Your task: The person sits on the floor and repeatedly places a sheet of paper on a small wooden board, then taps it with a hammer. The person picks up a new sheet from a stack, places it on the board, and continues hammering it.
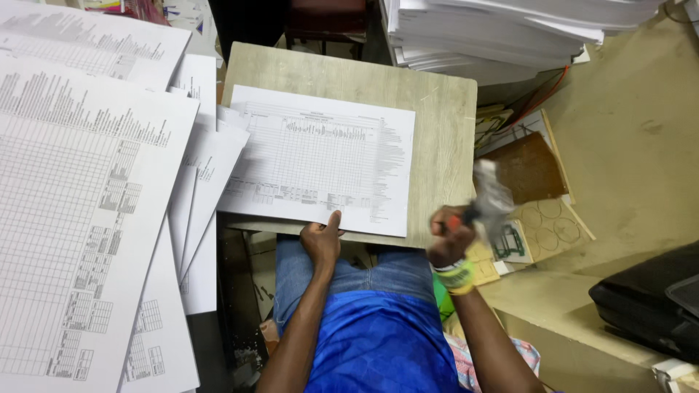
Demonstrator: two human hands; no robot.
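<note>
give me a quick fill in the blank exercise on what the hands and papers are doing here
1. The left hand presses its thumb on the near edge of a printed ____ lying on the small wooden table.
2. The right hand grips a blurred tool with a ____ handle.
3. The right wrist wears a ____ band.
4. More printed sheets are spread out on the ____ side.

Missing words: sheet; red; yellow; left

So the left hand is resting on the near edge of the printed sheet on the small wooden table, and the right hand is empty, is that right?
Not quite. The left hand does rest on the near edge of the printed sheet on the small wooden table, but the head view shows the right hand gripping a blurred tool with a red handle.
</note>
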